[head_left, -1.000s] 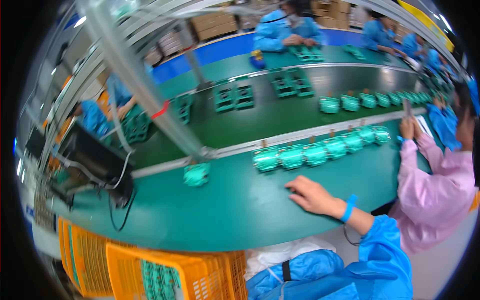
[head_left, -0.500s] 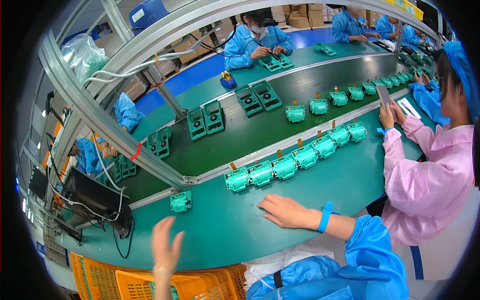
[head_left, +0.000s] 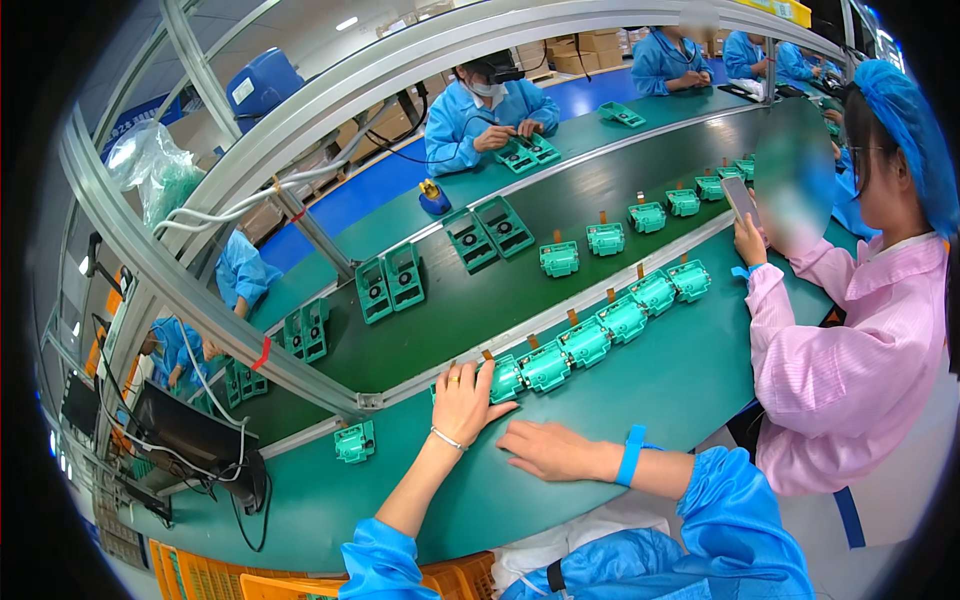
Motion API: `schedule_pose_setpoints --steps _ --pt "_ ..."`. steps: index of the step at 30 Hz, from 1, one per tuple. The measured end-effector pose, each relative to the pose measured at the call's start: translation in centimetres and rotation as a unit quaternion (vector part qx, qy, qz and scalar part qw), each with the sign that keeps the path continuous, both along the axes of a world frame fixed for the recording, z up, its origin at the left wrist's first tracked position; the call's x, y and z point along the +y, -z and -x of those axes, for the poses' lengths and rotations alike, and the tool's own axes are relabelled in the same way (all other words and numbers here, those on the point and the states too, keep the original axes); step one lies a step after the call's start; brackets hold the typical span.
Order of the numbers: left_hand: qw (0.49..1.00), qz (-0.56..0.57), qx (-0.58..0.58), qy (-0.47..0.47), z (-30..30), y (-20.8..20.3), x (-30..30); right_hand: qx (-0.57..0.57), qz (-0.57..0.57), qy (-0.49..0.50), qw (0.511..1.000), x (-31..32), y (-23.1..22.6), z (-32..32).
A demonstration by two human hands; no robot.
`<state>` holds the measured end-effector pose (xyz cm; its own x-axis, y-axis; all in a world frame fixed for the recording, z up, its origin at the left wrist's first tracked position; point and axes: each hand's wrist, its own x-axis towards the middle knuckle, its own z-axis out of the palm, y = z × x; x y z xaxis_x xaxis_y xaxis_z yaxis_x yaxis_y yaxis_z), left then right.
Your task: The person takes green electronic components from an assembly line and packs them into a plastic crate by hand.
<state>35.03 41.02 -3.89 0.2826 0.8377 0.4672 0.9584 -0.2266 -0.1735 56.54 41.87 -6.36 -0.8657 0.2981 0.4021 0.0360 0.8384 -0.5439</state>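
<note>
My left hand (head_left: 463, 405) covers the leftmost of a row of green plastic housings on the near worktable. Its fingers lie over that unit's top and far side, with the thumb at the front, and most of the unit is hidden. The neighbouring green housing (head_left: 546, 368) sits to the right, with an orange-brown flex strip standing up behind it. My right hand (head_left: 545, 450) rests on the green table (head_left: 640, 390) in front of the row, fingers loosely stretched out and holding nothing. A single green housing (head_left: 355, 443) stands apart, left of my left hand.
Beyond a metal rail, a dark green conveyor (head_left: 420, 340) carries more housings and open green cases (head_left: 404, 276). An aluminium frame post (head_left: 250, 345) and a black monitor (head_left: 195, 430) stand left. Orange crates (head_left: 215, 575) are below. A person in pink (head_left: 830, 350) holds a phone at right.
My left hand has moved up and right from above the table's near left part onto the leftmost housing of the row. My right hand stays on the table; the whole view has shifted slightly.
</note>
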Motion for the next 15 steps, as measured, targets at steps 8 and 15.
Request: schedule_pose_setpoints --steps 8,15 --pt "0.997 -0.042 0.067 -0.023 1.3 0.5 1.1 -0.001 0.012 -0.006 1.000 0.2 -0.5 -0.2" --pt "0.998 -0.026 0.041 -0.043 2.3 -5.1 -3.1 -0.011 0.014 -0.005 1.000 0.3 -0.1 0.0"
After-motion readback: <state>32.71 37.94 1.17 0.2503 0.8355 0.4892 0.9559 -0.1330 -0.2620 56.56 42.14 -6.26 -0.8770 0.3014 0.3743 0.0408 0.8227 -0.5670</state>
